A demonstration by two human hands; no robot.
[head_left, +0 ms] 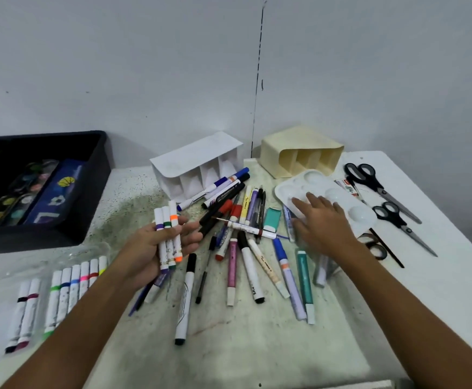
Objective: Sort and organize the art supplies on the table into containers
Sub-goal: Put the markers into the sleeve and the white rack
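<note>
Above the table [257,346], left hand [156,248] gripping three markers [168,240], right hand [321,220] flat on palette [349,203]

A worn, speckled white table [133,192] fills the lower frame. At left sits a black plastic tray [94,175]; at upper centre, a white divided organizer [195,161] and a cream one [299,155]. Loose markers [246,248] crowd the middle, a white paint palette [352,209] and two black-handled scissors [383,192] at right.

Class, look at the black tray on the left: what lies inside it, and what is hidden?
Inside the black tray lie watercolour palettes and a blue pencil case with flower prints. The tray's left end runs out of frame, so anything there is unseen.
</note>
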